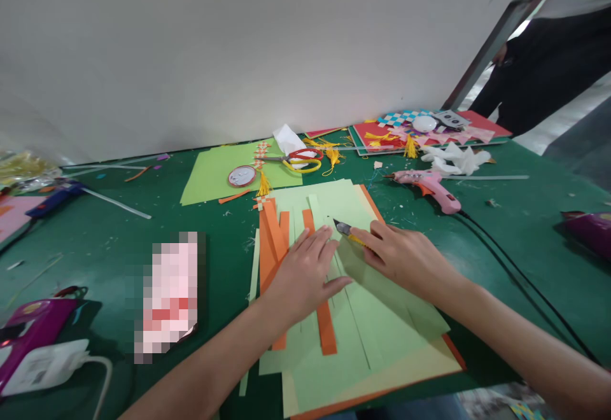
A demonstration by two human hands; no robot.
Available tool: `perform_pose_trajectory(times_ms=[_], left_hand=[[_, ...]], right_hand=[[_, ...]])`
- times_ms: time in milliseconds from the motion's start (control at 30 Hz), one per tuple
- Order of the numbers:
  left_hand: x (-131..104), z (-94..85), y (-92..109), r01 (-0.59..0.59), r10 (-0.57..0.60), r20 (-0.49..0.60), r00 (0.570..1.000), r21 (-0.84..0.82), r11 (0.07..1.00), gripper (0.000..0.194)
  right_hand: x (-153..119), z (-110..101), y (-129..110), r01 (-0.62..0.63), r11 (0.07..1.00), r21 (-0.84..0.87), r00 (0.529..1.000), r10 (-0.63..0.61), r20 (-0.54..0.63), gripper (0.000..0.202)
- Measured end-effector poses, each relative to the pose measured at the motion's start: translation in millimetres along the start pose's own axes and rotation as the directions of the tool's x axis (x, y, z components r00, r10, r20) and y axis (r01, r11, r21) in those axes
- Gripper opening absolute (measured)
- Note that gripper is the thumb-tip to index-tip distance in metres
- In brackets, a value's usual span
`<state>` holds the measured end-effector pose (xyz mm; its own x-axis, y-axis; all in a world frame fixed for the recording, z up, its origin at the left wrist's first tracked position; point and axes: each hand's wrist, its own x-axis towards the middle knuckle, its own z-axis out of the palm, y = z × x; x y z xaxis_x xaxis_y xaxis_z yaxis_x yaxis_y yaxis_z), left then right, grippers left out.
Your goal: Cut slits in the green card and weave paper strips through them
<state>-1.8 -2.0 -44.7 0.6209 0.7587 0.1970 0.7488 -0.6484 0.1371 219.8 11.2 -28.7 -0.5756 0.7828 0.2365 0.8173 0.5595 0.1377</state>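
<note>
My left hand (310, 270) lies flat on pale green paper (382, 318), its fingers slightly spread and pointing away from me. Orange paper strips (327, 328) run underneath and beside it. Held in my right hand (398, 251) is a yellow utility knife (351, 232), its dark blade tip just above or on the sheet; I cannot tell which. A long dark line, cut or drawn, runs down the paper between the hands. More orange strips (270, 242) lie left of my left hand, and orange and cream sheets show under the green stack.
Behind the stack lie scissors (303, 162), a round tin (242, 176) and bright green sheets (210, 168). A pink glue gun (432, 188) with a black cord is at right. At left are a blurred-out pink object (169, 299) and a purple power strip (38, 324). A person (548, 57) stands beyond the table.
</note>
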Motion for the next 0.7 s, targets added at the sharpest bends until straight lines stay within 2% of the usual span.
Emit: perform_pose_trajectory(times_ms=[267,467,567,633,700], left_hand=[[-0.5,2.3,-1.0,-0.01,0.01,-0.026,1.0,0.003,1.0,0.062],[-1.2,3.3,-2.6,-0.005,0.005,-0.017,1.0,0.001,1.0,0.061],[-1.5,2.6,-1.9,-0.006,0.006,0.003,1.0,-0.011,1.0,0.063],[-1.7,-0.2,-0.5,-0.004,0.004,-0.003,1.0,-0.034,0.999,0.063],[-1.5,-5.6,0.2,0.021,-0.022,-0.02,1.0,-0.079,0.997,0.057]], right_hand=[[4.4,1.3,0.2,-0.009,1.0,0.002,1.0,0.009,0.022,0.036],[11.4,2.6,2.7,-0.089,0.995,-0.048,0.995,0.091,0.046,0.035],[10.5,0.5,3.6,-0.121,0.99,-0.077,0.991,0.117,-0.056,0.034],[4.4,-2.6,0.6,-0.056,0.997,-0.056,0.985,0.046,-0.167,0.033],[-6.0,-5.2,-6.5,0.068,0.998,-0.003,0.963,-0.066,-0.261,0.029]])
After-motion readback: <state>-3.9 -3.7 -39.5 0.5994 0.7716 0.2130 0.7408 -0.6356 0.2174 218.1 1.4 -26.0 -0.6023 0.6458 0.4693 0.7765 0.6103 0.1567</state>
